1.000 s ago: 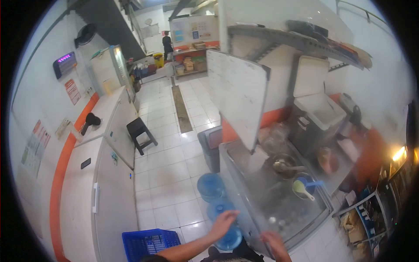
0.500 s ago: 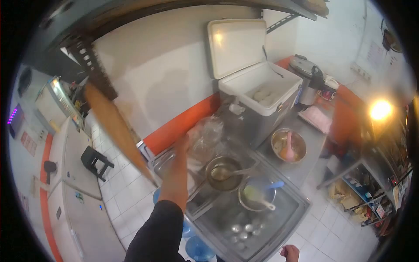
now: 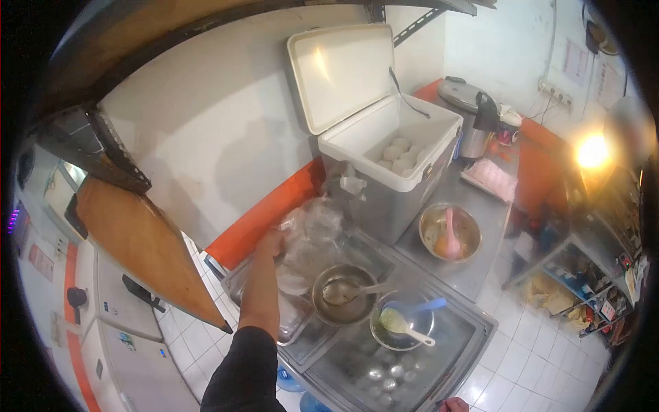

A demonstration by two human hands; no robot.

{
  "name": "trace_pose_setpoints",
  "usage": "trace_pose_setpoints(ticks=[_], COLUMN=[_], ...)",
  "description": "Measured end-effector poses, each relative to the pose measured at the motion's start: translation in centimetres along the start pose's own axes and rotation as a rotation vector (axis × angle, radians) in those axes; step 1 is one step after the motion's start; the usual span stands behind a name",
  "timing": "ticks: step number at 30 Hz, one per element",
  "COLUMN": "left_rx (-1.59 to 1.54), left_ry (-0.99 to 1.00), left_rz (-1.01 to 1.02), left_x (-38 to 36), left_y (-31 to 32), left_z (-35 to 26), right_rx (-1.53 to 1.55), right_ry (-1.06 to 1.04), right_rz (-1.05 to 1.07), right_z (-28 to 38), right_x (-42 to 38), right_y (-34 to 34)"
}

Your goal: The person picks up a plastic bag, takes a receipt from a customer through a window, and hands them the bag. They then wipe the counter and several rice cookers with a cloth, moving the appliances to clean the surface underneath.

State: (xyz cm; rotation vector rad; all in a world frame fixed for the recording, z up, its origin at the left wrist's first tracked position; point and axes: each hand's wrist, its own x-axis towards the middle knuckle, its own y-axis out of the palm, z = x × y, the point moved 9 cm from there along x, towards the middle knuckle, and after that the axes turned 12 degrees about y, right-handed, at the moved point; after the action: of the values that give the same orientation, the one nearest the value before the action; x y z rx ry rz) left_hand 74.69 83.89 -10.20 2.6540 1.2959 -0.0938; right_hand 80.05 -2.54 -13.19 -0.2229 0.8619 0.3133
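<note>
The left hand (image 3: pixel 273 244) now reaches farther over the metal-framed counter (image 3: pixel 473 329) than it did a second ago, when both hands were low near the blue bottles (image 3: pixel 288 380). It is at the left edge of the crumpled clear plastic bags (image 3: pixel 312 226), which lie against the orange wall band (image 3: pixel 271 209), just left of the grey cooler (image 3: pixel 384 199) with its white lid open. The fingers appear to touch the plastic, but whether they are closed on it cannot be told. Since the last frame the view has shifted, and the pale round balls (image 3: pixel 398 152) inside the cooler show more clearly. The bare forearm passes beside a clear-covered tray (image 3: pixel 294 317); to its right stand a round steel pan (image 3: pixel 326 312) with a ladle and a steel bowl (image 3: pixel 384 339) holding a green-smeared white spoon (image 3: pixel 397 323) and a blue-handled utensil (image 3: pixel 427 305). The right hand (image 3: pixel 453 405) is cut off at the bottom edge, near the counter's corner, so its grip cannot be told.
</note>
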Motion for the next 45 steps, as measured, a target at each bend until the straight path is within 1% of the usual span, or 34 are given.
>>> trace_pose_setpoints(ticks=[1,3,5,8,9,11,14,17,20,21,23,24,25,26,27,28,29,30,33,35,36,37,39,41,43,44,45], left_rx=[0.025,0.218,0.338,0.454,0.566,0.794,0.597,0.526,0.060,-0.174,-0.614,-0.703,-0.694,-0.587,-0.355,-0.314,-0.700,-1.075,-1.033,-1.034,-1.031,-1.045,-1.119,-1.133,-0.959,-0.867,-0.862], left_ry=[0.043,0.163,0.319,0.556,0.596,0.670,0.850,0.759,0.688,0.671,0.612,0.593,0.620,0.684,0.776,0.789,0.648,0.466,0.282,0.145,0.073,-0.066,-0.227,-0.401,-0.441,-0.448,-0.523], left_rz=[-0.049,-0.258,-0.446,-0.605,-0.620,-0.649,-0.763,-0.948,-1.045,-0.904,-0.586,-0.486,-0.400,-0.326,-0.273,-0.186,-0.066,0.050,0.109,0.202,0.251,0.308,0.398,0.464,0.527,0.556,0.592], left_x=[0.6,3.2,2.5,0.8,0.1,-4.3,-6.4,-9.9,-12.0,-12.2,-16.3,-16.7,-16.7,-17.1,-17.9,-19.9,-21.8,-24.9,-34.7,-41.6,-45.2,-49.0,-55.8,-62.8,-68.7,-70.7,-72.6], left_y=[-1.0,-4.8,-5.4,-5.3,-4.8,-1.8,-1.7,-1.8,-2.5,-1.3,4.1,5.3,5.9,6.2,6.8,8.8,11.5,14.8,19.7,22.8,24.1,25.6,28.0,29.8,30.7,30.5,30.5], left_z=[0.4,2.2,-0.1,-5.2,-6.6,-12.3,-15.0,-17.5,-17.7,-17.7,-19.2,-18.6,-17.3,-16.2,-15.4,-15.9,-14.1,-13.5,-11.2,-8.7,-7.3,-5.8,-2.3,1.3,4.7,6.4,8.5], right_rx=[0.003,0.001,0.003,0.005,-0.004,-0.017,-0.025,-0.037,-0.053,-0.055,-0.053,-0.045,-0.031,0.000,0.028,0.125,0.117,0.110,0.095,0.134,0.174,0.221,0.300,0.526,0.495,0.443,0.389], right_ry=[0.001,-0.012,-0.021,-0.025,-0.025,-0.020,-0.020,-0.022,-0.036,-0.043,-0.052,-0.051,-0.049,-0.112,-0.113,-0.163,-0.143,-0.188,-0.249,-0.364,-0.333,-0.301,-0.397,-0.501,-0.513,-0.529,-0.545], right_rz=[0.002,0.002,-0.008,-0.036,-0.044,-0.055,-0.053,-0.039,-0.029,-0.024,-0.018,-0.014,-0.015,0.017,0.041,-0.032,-0.045,-0.054,-0.075,-0.077,-0.061,-0.042,-0.070,0.015,-0.031,-0.090,-0.143], right_z=[0.1,0.5,1.1,1.4,1.2,0.9,0.7,-0.2,-0.8,-0.9,-1.0,-0.9,-0.5,0.5,0.4,1.1,0.6,1.4,0.1,-0.9,-2.2,-3.4,-3.7,-4.9,-6.1,-6.3,-6.4], right_x=[-0.1,-0.7,-1.5,-2.7,-3.0,-3.5,-3.7,-3.7,-3.5,-3.3,-2.6,-2.3,-2.9,-4.0,-4.3,-3.8,-4.8,-6.8,-11.9,-16.3,-17.8,-19.7,-25.2,-27.7,-30.2,-31.5,-32.9], right_y=[0.0,0.1,0.0,-0.3,-0.5,-1.0,-1.1,-1.4,-1.5,-1.4,-1.1,-0.9,-0.5,0.0,0.0,0.2,-0.2,-0.2,-1.1,-2.0,-2.5,-2.6,-2.9,-3.2,-4.3,-5.3,-6.4])
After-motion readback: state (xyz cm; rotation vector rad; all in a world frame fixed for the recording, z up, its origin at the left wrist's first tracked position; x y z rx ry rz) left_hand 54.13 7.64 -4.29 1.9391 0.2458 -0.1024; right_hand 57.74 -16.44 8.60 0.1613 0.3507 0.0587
